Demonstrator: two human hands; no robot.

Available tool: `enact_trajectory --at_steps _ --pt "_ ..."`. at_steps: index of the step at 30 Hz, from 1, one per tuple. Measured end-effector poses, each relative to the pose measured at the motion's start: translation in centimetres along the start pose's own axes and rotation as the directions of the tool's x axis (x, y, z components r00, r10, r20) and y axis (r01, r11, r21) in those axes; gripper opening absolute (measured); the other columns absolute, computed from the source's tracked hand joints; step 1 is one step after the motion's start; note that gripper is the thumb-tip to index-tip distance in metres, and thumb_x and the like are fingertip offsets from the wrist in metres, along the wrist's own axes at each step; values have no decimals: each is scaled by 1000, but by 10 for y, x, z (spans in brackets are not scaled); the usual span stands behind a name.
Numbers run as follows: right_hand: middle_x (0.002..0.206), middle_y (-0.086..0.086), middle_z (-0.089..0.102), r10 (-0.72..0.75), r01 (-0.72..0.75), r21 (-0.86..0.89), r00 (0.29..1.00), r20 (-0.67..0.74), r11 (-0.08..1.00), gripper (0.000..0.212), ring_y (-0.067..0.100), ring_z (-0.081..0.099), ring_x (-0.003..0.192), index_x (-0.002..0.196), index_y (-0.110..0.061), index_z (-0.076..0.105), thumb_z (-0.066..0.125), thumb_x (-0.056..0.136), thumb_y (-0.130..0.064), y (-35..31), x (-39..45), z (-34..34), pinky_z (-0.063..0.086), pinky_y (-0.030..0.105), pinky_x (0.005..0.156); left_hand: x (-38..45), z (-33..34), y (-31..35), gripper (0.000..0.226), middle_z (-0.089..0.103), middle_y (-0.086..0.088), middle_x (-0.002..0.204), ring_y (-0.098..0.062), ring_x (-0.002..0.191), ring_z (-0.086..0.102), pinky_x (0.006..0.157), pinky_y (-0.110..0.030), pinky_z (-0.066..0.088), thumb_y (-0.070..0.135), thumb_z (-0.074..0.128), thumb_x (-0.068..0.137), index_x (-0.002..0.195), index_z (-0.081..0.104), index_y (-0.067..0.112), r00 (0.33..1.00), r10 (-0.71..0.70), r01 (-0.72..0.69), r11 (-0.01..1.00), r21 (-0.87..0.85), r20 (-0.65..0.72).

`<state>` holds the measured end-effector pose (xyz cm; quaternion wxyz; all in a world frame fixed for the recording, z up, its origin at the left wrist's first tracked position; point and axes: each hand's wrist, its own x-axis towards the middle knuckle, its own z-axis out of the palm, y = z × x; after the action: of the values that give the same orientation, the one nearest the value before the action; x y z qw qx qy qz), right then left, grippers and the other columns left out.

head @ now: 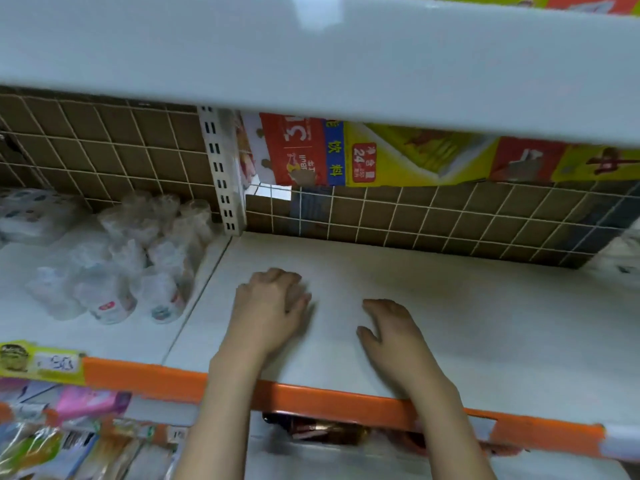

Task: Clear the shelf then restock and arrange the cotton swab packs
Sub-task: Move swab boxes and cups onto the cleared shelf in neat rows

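White shelf (pixel 433 306) under both hands (pixel 273 299), loosely curled, holding nothing; swab packs (pixel 138 265) just left.

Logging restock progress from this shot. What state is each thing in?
Shelf section: bare where the hands are.
Left hand: on the shelf, holding nothing.
Right hand: flat on the shelf, holding nothing.
Clear packs: piled loosely on the neighbouring section, left.
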<state>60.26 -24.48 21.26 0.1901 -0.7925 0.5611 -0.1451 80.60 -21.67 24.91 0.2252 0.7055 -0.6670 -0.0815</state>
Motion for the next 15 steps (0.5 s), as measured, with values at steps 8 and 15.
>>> enact_trajectory --at_steps 8,15 --pt "150 -3 32 -34 34 -73 999 11 997 50 14 26 136 146 -20 28 42 99 -31 52 -18 -32 17 18 108 -5 36 62 42 56 2 129 -20 115 53 94 -31 41 41 47 93 132 50 26 998 -19 18 1000 15 65" --pt "148 -1 36 3 -4 -65 1000 -9 998 51 16 30 134 146 -19 30 42 98 -31 63 -30 -35 21 21 108 -12 55 59 41 57 2 122 -20 108 54 88 -32 44 49 46 92 126 53 28 992 -51 50 999 16 112"
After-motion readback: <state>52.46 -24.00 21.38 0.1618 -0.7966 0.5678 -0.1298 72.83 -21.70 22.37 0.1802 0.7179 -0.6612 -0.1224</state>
